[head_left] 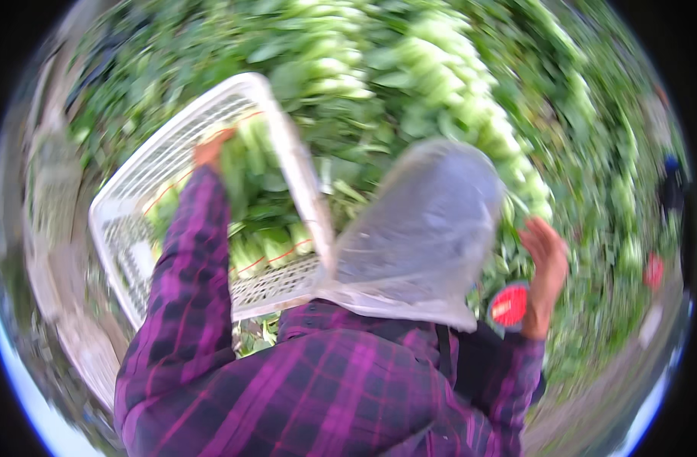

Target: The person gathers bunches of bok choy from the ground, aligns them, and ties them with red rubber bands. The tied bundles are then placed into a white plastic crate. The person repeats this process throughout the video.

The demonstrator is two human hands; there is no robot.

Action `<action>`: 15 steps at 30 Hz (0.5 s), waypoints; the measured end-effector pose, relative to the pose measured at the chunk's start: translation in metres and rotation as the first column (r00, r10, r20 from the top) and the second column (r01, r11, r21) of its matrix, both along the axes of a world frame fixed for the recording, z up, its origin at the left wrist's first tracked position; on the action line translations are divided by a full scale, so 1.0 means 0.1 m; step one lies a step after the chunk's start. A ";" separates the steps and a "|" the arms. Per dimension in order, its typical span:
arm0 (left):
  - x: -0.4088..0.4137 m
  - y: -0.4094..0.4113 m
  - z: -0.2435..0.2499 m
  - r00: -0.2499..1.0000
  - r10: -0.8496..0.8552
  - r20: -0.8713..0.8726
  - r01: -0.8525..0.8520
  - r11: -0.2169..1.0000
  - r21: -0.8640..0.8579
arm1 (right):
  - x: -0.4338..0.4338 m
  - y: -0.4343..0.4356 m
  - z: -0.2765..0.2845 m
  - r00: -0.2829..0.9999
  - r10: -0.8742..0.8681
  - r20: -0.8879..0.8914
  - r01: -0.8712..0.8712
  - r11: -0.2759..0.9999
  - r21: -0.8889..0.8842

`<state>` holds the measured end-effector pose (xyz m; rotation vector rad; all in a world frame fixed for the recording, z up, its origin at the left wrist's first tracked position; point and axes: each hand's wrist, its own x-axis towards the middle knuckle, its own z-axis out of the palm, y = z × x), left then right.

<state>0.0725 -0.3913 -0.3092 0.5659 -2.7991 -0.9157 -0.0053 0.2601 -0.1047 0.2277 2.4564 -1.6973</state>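
My left hand [211, 149] reaches into a white plastic crate [294, 165] and meets the leafy greens at its far side. The fingers are blurred and partly hidden, so their grip cannot be made out. Inside the crate lie bunches of pale-stemmed greens [268, 251], crossed by thin orange-red bands or cords. My right hand [545, 263] is raised at the right with its fingers extended, and nothing shows in it. Just left of its wrist is a round red object [508, 305], too blurred to name. Translucent plastic sheeting [422, 228] covers my knee, between the crate and this hand.
Rows of cut greens [457, 74] lie ahead, pale stems lined up over dark leaves. A pale raised edging [57, 228] runs along the left. Toward the right rim are a small red object [653, 270] and a blurred dark figure [672, 183].
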 end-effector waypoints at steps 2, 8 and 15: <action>0.01 0.00 -0.10 0.993 0.057 0.107 -0.094 0.920 0.381 | 0.03 -0.01 -0.07 0.991 0.132 -0.023 -0.131 0.990 0.059; -0.17 -0.20 -0.06 0.815 0.331 0.476 -0.579 0.420 0.699 | 0.17 0.32 -0.92 0.971 0.118 0.206 -0.130 0.991 0.044; -0.14 -0.25 0.73 0.736 0.556 0.387 -0.502 0.831 -0.239 | 0.01 1.34 -1.75 0.969 -0.244 0.045 0.220 0.928 0.300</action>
